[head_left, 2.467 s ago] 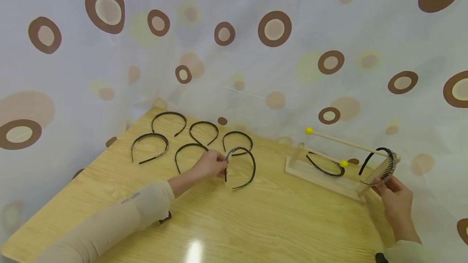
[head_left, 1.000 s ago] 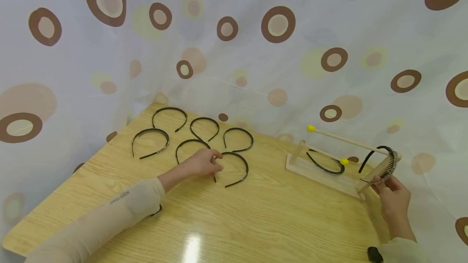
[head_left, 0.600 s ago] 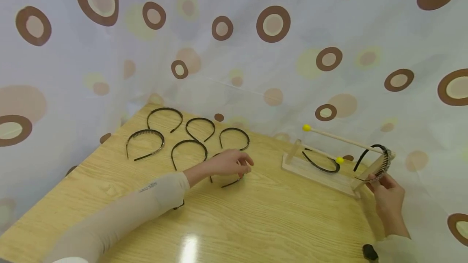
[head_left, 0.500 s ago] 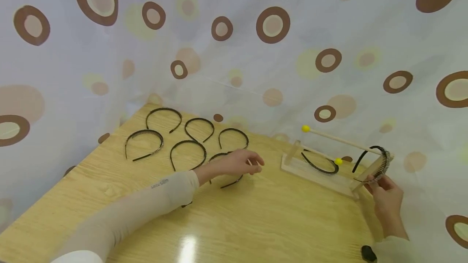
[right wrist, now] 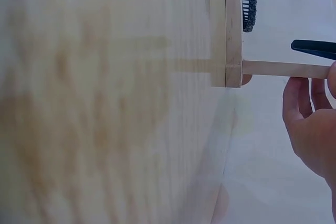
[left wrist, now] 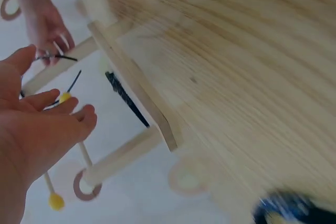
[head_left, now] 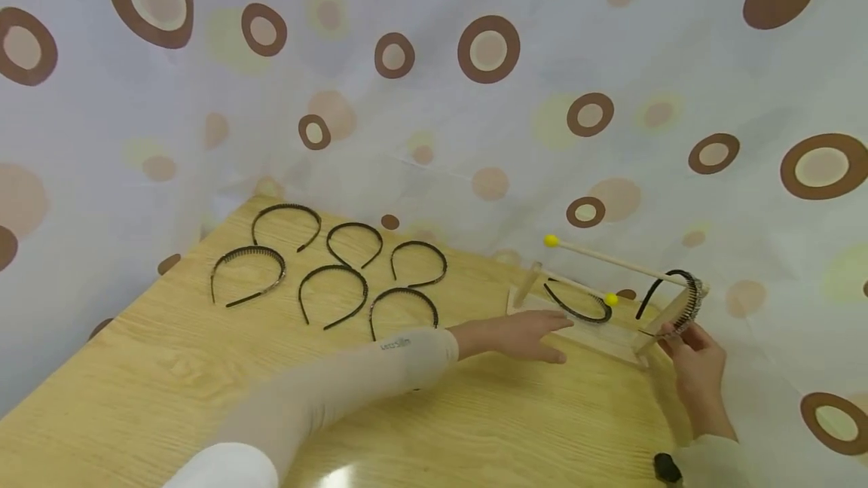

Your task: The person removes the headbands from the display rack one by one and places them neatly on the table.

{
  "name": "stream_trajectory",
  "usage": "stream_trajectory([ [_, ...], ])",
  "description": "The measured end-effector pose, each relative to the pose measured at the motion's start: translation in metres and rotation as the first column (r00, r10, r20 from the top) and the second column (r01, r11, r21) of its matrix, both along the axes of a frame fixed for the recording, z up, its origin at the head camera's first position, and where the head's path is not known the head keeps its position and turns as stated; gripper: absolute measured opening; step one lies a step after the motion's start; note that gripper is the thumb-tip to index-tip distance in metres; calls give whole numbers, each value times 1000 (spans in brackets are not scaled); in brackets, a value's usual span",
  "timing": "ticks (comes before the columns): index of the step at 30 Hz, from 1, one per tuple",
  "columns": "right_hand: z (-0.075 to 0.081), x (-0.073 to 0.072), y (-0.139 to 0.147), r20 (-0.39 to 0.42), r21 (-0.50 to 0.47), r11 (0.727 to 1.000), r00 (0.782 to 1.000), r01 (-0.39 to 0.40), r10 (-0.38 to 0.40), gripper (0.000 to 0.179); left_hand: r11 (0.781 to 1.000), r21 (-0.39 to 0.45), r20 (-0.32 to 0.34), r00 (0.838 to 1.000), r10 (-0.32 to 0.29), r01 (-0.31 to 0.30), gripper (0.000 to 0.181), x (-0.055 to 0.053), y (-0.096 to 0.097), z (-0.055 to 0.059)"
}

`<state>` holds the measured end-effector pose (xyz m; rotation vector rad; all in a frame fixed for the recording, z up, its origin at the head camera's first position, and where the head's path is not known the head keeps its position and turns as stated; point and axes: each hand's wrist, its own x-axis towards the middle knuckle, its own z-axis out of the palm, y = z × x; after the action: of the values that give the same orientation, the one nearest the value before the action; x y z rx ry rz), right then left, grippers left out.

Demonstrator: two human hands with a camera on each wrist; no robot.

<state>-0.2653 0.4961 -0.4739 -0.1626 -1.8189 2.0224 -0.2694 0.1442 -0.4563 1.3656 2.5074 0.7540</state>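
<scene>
My right hand (head_left: 695,364) pinches the lower end of a black toothed headband (head_left: 693,303), which hangs over the upper rod at the right end of a wooden stand (head_left: 603,343). My left hand (head_left: 529,336) reaches across the table with fingers spread, in front of the stand's left part, holding nothing. The left wrist view also has the left hand (left wrist: 42,124) with fingers extended before the rods. A second headband (head_left: 576,315) is at the stand, below the lower rod. In the right wrist view the right hand's fingers (right wrist: 294,103) are at the stand's upright (right wrist: 283,69).
Several black headbands lie spread over the left and middle of the wooden table (head_left: 169,382), the nearest headband (head_left: 407,290) just behind the left sleeve. Yellow knobs (head_left: 551,240) tip the stand's rods. A patterned curtain (head_left: 441,96) closes off the back and sides.
The left hand set a headband down among the others on the table, let go and moved right towards the stand, fingers spreading. The right hand keeps its hold, and the view has turned slightly.
</scene>
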Motion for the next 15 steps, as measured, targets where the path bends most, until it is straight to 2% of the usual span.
stream_trajectory([
  [3,-1,3,3,4,1,1000,1000,6,-6,45,991,-127,-123,992,34,-50,74,-2,31,-4],
  [5,0,4,4,1,-2,1000,1000,5,-5,43,971,-211,-209,975,70,-115,76,-6,47,-5],
  [8,2,5,2,-15,-8,1000,1000,6,-6,39,934,-304,-313,945,89,-189,76,-16,64,-6],
  [11,7,6,-2,-16,-13,1000,1000,12,-12,37,912,-341,-368,925,94,-228,75,-27,72,-7],
  [13,9,6,-5,-5,-15,1000,1000,17,-17,38,904,-351,-381,919,100,-244,75,-34,75,-10],
  [15,10,6,-6,5,-15,999,1000,28,-28,38,900,-356,-377,920,109,-253,74,-41,79,-12],
])
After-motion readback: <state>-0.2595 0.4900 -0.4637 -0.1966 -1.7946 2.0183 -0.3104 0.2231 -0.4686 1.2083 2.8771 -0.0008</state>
